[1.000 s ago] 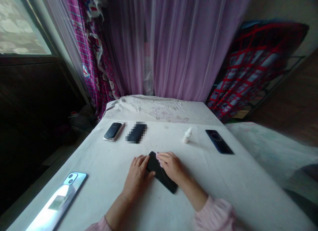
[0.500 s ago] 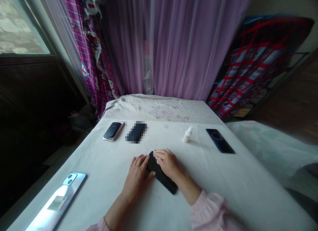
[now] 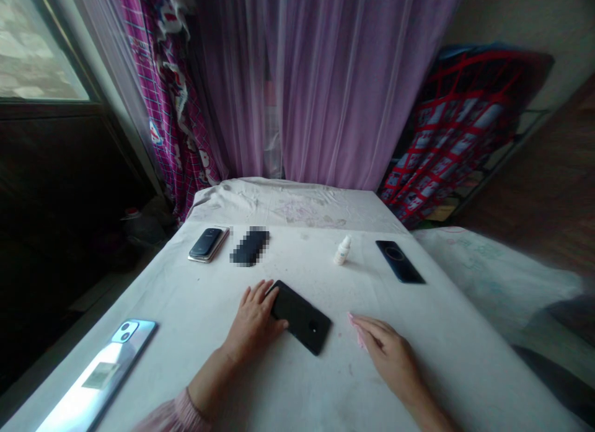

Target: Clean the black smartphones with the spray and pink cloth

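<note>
A black phone [image 3: 301,317] lies back side up on the white cloth, its round camera patch toward the right end. My left hand [image 3: 255,320] grips its left end, thumb along the near edge and fingers at the far edge. To the right of the phone, apart from it, my right hand [image 3: 388,345] is closed on a small pink cloth [image 3: 357,326], which pokes out past the fingertips. A small white spray bottle [image 3: 343,251] stands upright beyond the phone.
At the back left, a dark phone [image 3: 206,243] rests on a paler flat one, beside a pixelated dark item [image 3: 251,246]. Another dark phone [image 3: 400,261] lies at the back right. A shiny silver-blue phone [image 3: 100,373] lies near left. Purple curtains [image 3: 325,85] hang behind the table.
My right hand has moved off the black phone to the right, taking the pink cloth along. My left hand keeps its hold on the phone. The view has shifted slightly.
</note>
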The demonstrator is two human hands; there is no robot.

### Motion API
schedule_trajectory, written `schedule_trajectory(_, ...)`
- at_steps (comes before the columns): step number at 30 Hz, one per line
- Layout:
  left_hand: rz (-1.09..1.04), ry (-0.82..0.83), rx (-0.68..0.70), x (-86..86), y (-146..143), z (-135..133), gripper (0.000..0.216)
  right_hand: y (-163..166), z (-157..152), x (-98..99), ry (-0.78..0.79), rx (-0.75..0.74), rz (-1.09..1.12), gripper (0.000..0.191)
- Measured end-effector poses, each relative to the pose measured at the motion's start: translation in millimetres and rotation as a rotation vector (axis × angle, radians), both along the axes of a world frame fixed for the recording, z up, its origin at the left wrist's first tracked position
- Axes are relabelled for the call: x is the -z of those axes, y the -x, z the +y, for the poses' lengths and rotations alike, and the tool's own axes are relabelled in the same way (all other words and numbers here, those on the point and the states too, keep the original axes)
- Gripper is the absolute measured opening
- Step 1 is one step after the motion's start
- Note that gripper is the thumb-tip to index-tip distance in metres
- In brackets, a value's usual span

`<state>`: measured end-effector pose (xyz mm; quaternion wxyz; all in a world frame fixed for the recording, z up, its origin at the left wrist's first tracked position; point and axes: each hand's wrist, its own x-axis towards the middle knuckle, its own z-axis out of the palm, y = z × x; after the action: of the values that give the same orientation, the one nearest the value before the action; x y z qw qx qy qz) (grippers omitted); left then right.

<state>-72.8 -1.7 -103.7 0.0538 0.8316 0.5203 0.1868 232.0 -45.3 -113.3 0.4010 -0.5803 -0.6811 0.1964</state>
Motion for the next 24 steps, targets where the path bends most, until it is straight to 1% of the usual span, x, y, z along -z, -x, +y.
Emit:
schedule_trajectory(1,0.031,0.013,0.081,-6.8,-3,4,0.066,-3,0,0.9,-0.001,0.046,0.051,0.030)
schedule_trajectory(3,0.079,0.066,0.317,-21.2,-9,13,0.072,-3,4,1.1,-0.001,0.112,0.151,0.035)
schedule_trajectory(4,0.097,0.102,0.415,-28.1,-12,19,0.072,-1,5,0.6,0.001,0.129,0.191,0.038)
schedule_trajectory(5,0.117,0.130,0.482,-34.4,-15,25,0.073,2,7,-0.2,0.005,0.134,0.222,0.039)
schedule_trajectory(7,0.164,0.153,0.519,-44.1,-22,35,0.072,6,7,-1.7,0.010,0.126,0.261,0.041)
schedule_trajectory(8,0.192,0.166,0.490,-47.2,-25,39,0.074,7,7,-2.2,0.011,0.120,0.270,0.041)
schedule_trajectory(9,0.214,0.182,0.419,-49.2,-27,42,0.075,8,6,-2.5,0.011,0.115,0.273,0.040)
schedule_trajectory(10,0.230,0.196,0.324,-50.2,-30,43,0.076,8,5,-2.5,0.007,0.114,0.272,0.040)
schedule_trajectory(13,0.238,0.208,-0.018,-49.8,-33,46,0.073,7,4,-1.1,-0.010,0.108,0.263,0.039)
schedule_trajectory(14,0.235,0.206,-0.110,-49.4,-32,47,0.071,7,4,-0.3,-0.015,0.105,0.262,0.039)
schedule_trajectory(16,0.227,0.219,-0.233,-49.3,-27,46,0.067,7,5,1.4,-0.020,0.099,0.260,0.038)
schedule_trajectory(17,0.218,0.240,-0.266,-49.4,-24,44,0.064,7,5,2.2,-0.019,0.099,0.255,0.038)
schedule_trajectory(19,0.193,0.300,-0.272,-48.9,-17,35,0.056,8,6,3.3,-0.010,0.099,0.243,0.038)
schedule_trajectory(21,0.148,0.365,-0.219,-45.8,-14,18,0.050,10,6,3.3,0.009,0.099,0.242,0.038)
schedule_trajectory(23,0.069,0.409,-0.136,-39.7,-14,-2,0.059,13,5,2.1,0.029,0.092,0.251,0.038)
schedule_trajectory(24,-0.069,0.443,-0.038,-36.2,-15,-11,0.064,16,4,1.0,0.033,0.084,0.257,0.037)
